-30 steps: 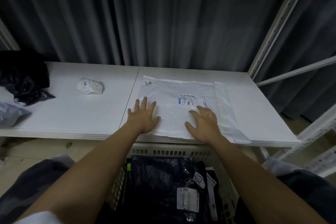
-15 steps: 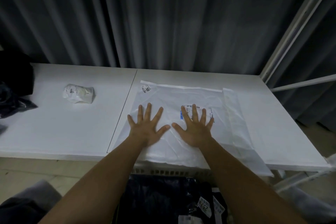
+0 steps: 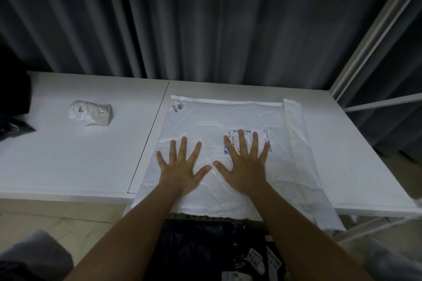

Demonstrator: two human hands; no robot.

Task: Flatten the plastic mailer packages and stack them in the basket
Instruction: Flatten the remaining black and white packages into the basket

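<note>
Two hands flat on the white mailer [image 3: 228, 118], fingers spread and straight, nothing gripped: left hand [image 3: 182, 166] on its near-left part, right hand [image 3: 245, 162] partly over the shipping label [image 3: 247, 141]. Moved inward and farther up the mailer than a second ago, when pressed at its near edge and wider apart; thumbs now almost touching at the mailer's middle. Reads as a smoothing pass working air out toward the far seam, so flattening probably well along, though fine creases remain across the sheet. Mailer spread on the desk [image 3: 80, 166], near edge hanging off the front, loose flap [image 3: 299, 143] trailing along its right side.

Just below the mailer's overhanging edge, the basket [image 3: 194, 216] already holding dark mailers [image 3: 205, 251] with labels. Left of the mailer, well apart, a crumpled white package [image 3: 91, 113] waiting on the desk; farther left still, dark bags [image 3: 13, 102]. Nothing between mailer and basket; the trailing flap might snag or unfold during the lift.
</note>
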